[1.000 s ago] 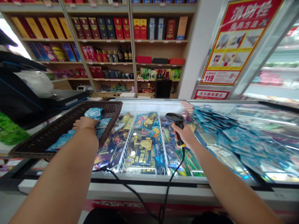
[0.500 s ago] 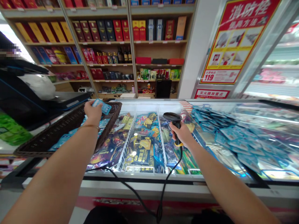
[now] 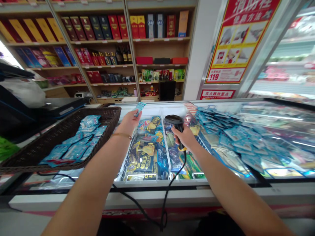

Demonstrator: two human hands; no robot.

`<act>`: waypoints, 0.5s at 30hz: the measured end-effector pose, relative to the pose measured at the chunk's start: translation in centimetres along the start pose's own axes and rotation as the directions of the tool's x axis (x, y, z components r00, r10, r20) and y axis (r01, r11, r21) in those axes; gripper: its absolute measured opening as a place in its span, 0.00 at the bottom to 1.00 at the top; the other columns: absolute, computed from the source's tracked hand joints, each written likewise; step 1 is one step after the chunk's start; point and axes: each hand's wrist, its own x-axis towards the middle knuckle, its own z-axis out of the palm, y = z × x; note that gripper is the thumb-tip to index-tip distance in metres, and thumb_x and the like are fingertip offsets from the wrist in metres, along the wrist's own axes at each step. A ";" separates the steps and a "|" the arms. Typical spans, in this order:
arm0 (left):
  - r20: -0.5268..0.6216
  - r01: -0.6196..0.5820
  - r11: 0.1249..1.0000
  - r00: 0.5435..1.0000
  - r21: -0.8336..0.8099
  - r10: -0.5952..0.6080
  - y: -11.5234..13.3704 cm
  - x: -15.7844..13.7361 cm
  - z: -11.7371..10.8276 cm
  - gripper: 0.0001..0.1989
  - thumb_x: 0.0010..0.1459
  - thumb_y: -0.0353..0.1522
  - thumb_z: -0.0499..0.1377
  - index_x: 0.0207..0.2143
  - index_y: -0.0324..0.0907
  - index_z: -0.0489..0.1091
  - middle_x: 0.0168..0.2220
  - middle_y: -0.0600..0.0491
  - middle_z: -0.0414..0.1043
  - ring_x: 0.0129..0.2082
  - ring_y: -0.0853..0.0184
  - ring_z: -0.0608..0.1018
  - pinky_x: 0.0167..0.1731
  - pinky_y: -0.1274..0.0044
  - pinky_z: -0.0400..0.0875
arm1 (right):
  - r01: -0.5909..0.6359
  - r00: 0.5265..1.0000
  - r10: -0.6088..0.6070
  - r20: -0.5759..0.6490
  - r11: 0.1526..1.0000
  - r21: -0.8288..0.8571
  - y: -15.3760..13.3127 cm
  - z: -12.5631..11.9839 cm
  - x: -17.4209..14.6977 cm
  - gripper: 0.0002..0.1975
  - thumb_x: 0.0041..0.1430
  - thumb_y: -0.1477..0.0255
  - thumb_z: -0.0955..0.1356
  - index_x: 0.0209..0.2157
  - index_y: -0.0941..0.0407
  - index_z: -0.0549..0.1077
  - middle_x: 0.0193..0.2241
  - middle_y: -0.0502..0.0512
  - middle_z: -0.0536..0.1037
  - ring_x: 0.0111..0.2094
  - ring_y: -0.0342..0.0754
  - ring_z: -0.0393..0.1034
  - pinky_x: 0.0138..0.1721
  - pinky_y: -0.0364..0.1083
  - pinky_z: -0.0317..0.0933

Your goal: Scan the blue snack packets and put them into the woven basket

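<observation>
My left hand (image 3: 133, 118) is closed on a small blue packet (image 3: 140, 107), held up over the back of the open chest freezer (image 3: 172, 186). My right hand (image 3: 184, 135) grips a black barcode scanner (image 3: 175, 120) by its handle, with the scanner's head toward the left. From the handle a black cable (image 3: 169, 186) drops over the freezer's front edge. Left of my left hand stands a brown wicker basket (image 3: 14, 149) with several blue packets (image 3: 76, 147) in it. A large heap of similar blue packets (image 3: 236, 134) lies on the freezer's right side.
White wire dividers (image 3: 165, 144) part the bagged frozen goods (image 3: 145, 157) inside the freezer. A dark machine (image 3: 22, 114) stands behind the basket at left. Shelves of boxes (image 3: 95, 29) line the back wall, and a red fire-hydrant poster (image 3: 241, 42) hangs at right.
My left hand has carried the blue packet from above the basket rightward over the freezer. The right hand still holds the scanner. The whole view has shifted slightly.
</observation>
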 end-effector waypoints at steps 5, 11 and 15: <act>0.004 0.252 0.966 0.968 -0.061 -0.253 -5.6 -0.1 -2.0 0.10 0.66 0.22 0.51 0.43 0.38 0.70 0.30 0.50 0.74 0.27 0.68 0.80 0.29 0.78 0.79 | 0.015 1.000 -0.015 0.010 1.000 -0.016 -0.3 0.0 -0.2 0.15 0.56 0.60 0.71 0.37 0.55 0.67 0.18 0.43 0.69 0.12 0.42 0.65 0.12 0.41 0.59; 0.060 0.171 0.970 0.981 0.171 -0.183 -8.0 0.1 -3.3 0.08 0.60 0.20 0.58 0.33 0.40 0.66 0.29 0.54 0.74 0.27 0.73 0.79 0.30 0.84 0.73 | 0.023 1.000 -0.023 0.011 0.998 -0.054 -0.4 0.0 -0.3 0.14 0.57 0.61 0.71 0.36 0.54 0.66 0.18 0.43 0.70 0.12 0.43 0.66 0.13 0.42 0.61; 0.144 -0.064 0.972 0.989 0.224 0.032 -8.5 0.5 -3.7 0.15 0.51 0.14 0.62 0.32 0.41 0.66 0.28 0.58 0.72 0.28 0.76 0.77 0.39 0.82 0.75 | 0.004 1.000 -0.004 0.009 0.998 -0.058 -0.7 0.2 -0.6 0.16 0.55 0.60 0.72 0.36 0.54 0.66 0.18 0.43 0.69 0.12 0.42 0.65 0.13 0.41 0.59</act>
